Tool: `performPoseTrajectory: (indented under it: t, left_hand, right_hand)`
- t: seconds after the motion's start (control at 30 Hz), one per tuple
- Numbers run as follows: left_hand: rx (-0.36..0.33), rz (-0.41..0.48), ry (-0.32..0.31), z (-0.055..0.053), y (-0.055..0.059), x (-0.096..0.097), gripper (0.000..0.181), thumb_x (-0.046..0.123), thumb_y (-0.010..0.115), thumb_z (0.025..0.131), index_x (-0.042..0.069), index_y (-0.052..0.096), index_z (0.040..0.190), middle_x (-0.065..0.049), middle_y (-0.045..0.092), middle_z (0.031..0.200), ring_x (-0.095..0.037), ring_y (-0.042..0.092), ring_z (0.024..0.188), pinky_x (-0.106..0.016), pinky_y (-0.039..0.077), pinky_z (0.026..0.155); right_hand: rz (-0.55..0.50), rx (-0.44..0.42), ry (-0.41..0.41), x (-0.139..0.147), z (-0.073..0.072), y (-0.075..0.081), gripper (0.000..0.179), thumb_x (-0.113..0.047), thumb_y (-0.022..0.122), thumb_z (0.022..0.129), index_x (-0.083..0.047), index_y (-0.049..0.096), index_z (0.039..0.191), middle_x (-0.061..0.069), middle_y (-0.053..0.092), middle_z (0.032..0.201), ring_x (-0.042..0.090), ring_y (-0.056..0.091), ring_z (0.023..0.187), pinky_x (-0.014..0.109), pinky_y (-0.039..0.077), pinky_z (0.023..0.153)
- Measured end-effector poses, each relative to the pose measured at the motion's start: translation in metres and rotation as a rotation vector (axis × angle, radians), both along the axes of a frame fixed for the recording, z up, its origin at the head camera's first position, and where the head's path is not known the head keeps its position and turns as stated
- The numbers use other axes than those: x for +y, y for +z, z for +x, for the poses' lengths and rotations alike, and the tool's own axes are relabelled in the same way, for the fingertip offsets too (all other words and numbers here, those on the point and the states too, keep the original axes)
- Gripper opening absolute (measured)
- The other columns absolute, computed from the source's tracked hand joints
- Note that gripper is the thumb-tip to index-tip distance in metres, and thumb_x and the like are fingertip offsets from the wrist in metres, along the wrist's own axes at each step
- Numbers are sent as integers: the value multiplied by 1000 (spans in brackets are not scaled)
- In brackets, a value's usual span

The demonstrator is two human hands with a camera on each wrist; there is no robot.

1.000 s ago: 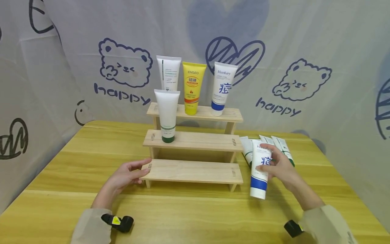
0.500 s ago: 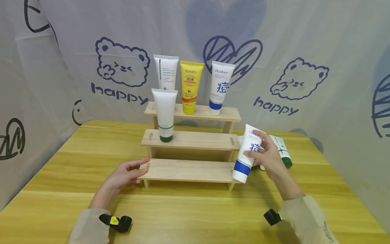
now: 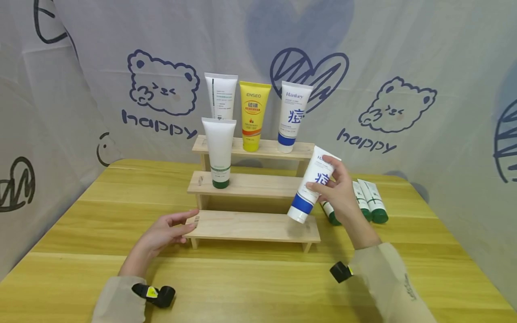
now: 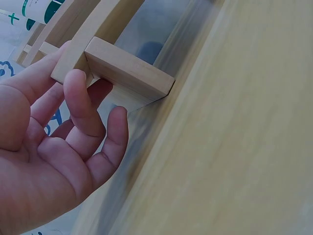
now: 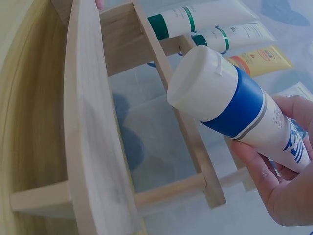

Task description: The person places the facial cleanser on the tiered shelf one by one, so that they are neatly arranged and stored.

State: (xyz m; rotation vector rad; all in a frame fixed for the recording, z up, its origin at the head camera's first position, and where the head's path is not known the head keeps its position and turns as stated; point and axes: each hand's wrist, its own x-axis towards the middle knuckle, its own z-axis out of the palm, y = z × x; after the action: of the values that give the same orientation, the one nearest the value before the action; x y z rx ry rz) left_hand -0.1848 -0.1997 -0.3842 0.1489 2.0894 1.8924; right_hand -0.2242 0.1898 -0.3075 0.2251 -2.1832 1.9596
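Observation:
In my right hand [image 3: 333, 190] I grip a white squeeze tube [image 3: 313, 184] with a blue band, tilted with its cap down to the left. It hangs above the right part of the lowest shelf, and the right wrist view shows its white cap [image 5: 198, 78] close up. My left hand [image 3: 167, 231] pinches the left end of that shelf on a three-step wooden stand [image 3: 250, 226], its other fingers curling loosely below the board [image 4: 80, 54]. A white tube with a green cap [image 3: 220, 152] stands on the middle step's left.
Upright on the top step are a white tube [image 3: 222, 96], a yellow tube [image 3: 253, 116] and another blue-banded tube [image 3: 294, 116]. Several green-capped tubes [image 3: 373, 202] lie on the wooden table [image 3: 242, 287] to the right. A printed cloth [image 3: 234, 36] hangs behind.
My right hand has carried the blue-banded tube left and up from beside the stand to over the lowest shelf, tilting it. My left hand stays at the shelf's left end.

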Motion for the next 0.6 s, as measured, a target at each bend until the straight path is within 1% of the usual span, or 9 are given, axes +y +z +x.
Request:
performPoseTrajectory:
  t: [0.07, 0.1, 0.13, 0.23, 0.27, 0.3, 0.47, 0.5, 0.6]
  left_hand:
    - [-2, -1, 4, 1, 0, 0, 56, 19, 62, 85, -2, 39, 133, -16, 42, 117, -9, 50, 67, -20, 48, 60]
    - [-4, 0, 6, 1, 0, 0, 56, 19, 62, 85, -2, 39, 133, -16, 42, 117, -9, 50, 67, -20, 48, 60]
    - [-6, 3, 6, 1, 1, 0, 56, 18, 62, 85, -2, 39, 133, -16, 42, 117, -9, 50, 67, -20, 48, 60]
    - [-8, 5, 6, 1, 1, 1, 56, 18, 62, 85, -2, 39, 133, -16, 42, 116, -9, 49, 66, -20, 48, 60]
    - [-9, 5, 6, 1, 1, 1, 56, 18, 62, 85, -2, 39, 133, -15, 42, 115, -9, 49, 66, -20, 48, 60]
    - [-8, 3, 5, 1, 1, 1, 56, 18, 62, 85, -2, 39, 133, -15, 42, 115, -9, 49, 66, -20, 48, 60]
    - [-5, -3, 8, 0, 0, 1, 56, 19, 62, 85, -1, 39, 133, -15, 42, 116, -10, 49, 67, -21, 48, 60]
    - [-4, -1, 6, 0, 0, 0, 56, 18, 62, 85, -1, 39, 133, -16, 42, 116, -10, 49, 68, -21, 48, 60]
    - [-3, 3, 5, 0, -1, 0, 56, 18, 62, 85, -1, 39, 133, -15, 42, 115, -10, 49, 67, -21, 48, 60]
  right_hand:
    - [-45, 26, 26, -1, -11, -7, 68, -5, 73, 74, -21, 39, 130, 13, 41, 122, 28, 53, 89, 33, 50, 50]
    - [-57, 33, 34, -3, -12, -6, 68, -4, 73, 73, -22, 39, 130, 12, 41, 123, 28, 54, 91, 35, 51, 52]
    - [-42, 27, 21, -9, -10, -1, 68, -4, 72, 74, -21, 38, 131, 13, 40, 123, 30, 53, 93, 37, 51, 55]
    - [-64, 43, 20, -20, -9, 6, 68, -2, 72, 74, -21, 38, 130, 13, 41, 123, 30, 53, 95, 39, 52, 58]
    - [-95, 52, 32, -21, -11, 5, 69, -1, 72, 73, -21, 39, 130, 11, 42, 123, 28, 53, 95, 38, 52, 56]
    - [-76, 49, 15, -29, -5, 14, 68, -1, 71, 74, -21, 38, 130, 12, 42, 124, 29, 53, 96, 38, 52, 58]
    - [-104, 63, -19, -48, -5, 25, 66, 4, 68, 76, -19, 38, 130, 9, 44, 124, 27, 53, 96, 33, 52, 54]
    - [-83, 61, -45, -53, -3, 30, 65, 4, 66, 77, -18, 37, 130, 8, 44, 124, 27, 53, 97, 32, 52, 55]
    - [-100, 92, -63, -61, -8, 28, 65, 5, 67, 76, -18, 37, 129, 7, 45, 121, 26, 54, 96, 32, 52, 55]
